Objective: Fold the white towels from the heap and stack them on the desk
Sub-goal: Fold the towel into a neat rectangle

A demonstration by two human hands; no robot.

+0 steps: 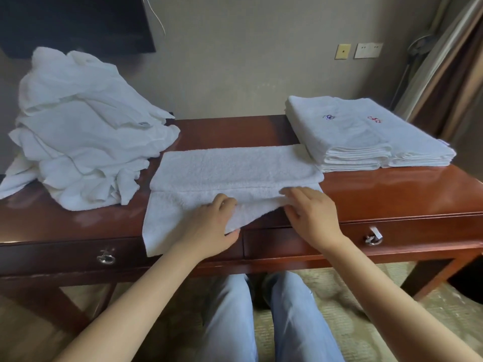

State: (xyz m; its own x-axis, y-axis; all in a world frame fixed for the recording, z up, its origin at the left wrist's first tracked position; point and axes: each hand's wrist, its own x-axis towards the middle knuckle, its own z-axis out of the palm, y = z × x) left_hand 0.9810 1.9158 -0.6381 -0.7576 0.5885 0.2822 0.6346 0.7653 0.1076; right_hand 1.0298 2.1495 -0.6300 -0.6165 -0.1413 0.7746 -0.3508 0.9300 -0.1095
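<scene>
A white towel point(230, 171) lies partly folded across the middle of the dark red wooden desk point(392, 194), its near edge hanging over the front. My left hand point(211, 220) pinches the towel's near edge, thumb under the cloth. My right hand point(311, 207) holds the same edge further right, fingers on top. A heap of crumpled white towels point(78, 131) sits at the desk's left. Two side-by-side stacks of folded white towels point(366, 131), with small blue and red embroidery, rest at the right back.
Two drawers with silver ring pulls point(105, 257) point(373, 239) face me under the desk top. A dark screen point(78, 22) hangs on the wall behind the heap. Curtains point(449, 74) and a fan stand at the right. My legs in blue jeans point(261, 322) are below.
</scene>
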